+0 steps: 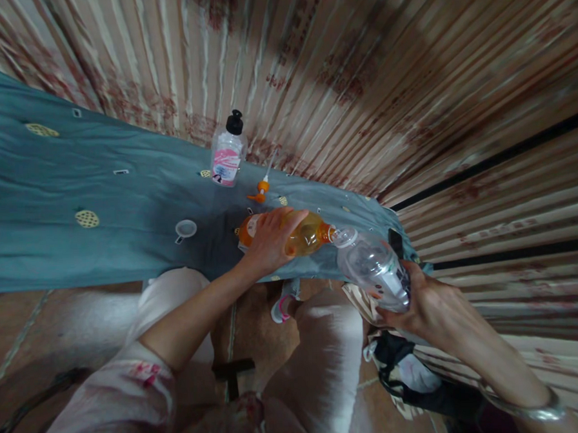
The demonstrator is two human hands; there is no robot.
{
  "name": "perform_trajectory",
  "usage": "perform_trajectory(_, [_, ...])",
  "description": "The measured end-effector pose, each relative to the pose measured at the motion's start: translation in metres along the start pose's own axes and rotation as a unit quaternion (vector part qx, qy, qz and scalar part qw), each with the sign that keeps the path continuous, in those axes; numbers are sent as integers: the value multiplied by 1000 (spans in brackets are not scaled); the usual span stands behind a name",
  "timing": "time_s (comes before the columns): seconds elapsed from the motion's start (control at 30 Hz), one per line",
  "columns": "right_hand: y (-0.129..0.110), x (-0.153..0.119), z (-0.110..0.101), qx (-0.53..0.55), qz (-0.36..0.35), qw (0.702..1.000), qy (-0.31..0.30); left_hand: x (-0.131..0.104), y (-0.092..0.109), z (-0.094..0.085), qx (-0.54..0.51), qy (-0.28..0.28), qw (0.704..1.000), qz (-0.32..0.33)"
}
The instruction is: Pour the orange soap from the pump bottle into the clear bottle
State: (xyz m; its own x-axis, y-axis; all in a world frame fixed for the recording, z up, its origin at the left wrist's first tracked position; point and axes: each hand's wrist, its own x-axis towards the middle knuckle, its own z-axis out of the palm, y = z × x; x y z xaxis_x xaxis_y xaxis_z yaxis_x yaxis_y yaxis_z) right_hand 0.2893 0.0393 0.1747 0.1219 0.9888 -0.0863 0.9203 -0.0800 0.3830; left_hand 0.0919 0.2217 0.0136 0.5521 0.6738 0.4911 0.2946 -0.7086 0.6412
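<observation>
My left hand (pixel 271 240) is wrapped around an orange-amber bottle (pixel 308 233), tipped on its side with its neck pointing right. Its mouth meets the mouth of a clear plastic bottle (pixel 369 257), which tilts up toward it. Around that bottle's base, my right hand (pixel 414 297) is closed. Whether liquid passes between the two mouths I cannot tell. Behind my left hand lies an orange pump top (pixel 259 191) with a clear tube. A clear bottle with a pink label and black cap (pixel 226 154) stands farther back.
A small white cup or cap (pixel 186 229) sits on the teal cloth (pixel 124 206) to the left. Pleated curtains (pixel 320 66) hang along the far side. A dark phone-like object (pixel 395 242) lies near the right end. Below right is a dark bag (pixel 398 366).
</observation>
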Motion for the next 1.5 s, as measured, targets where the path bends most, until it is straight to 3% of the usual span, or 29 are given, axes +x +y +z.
perform_trajectory(1.5, [-3, 0, -2, -11, -7, 1000, 18, 0, -1, 2, 1, 5, 1000, 1])
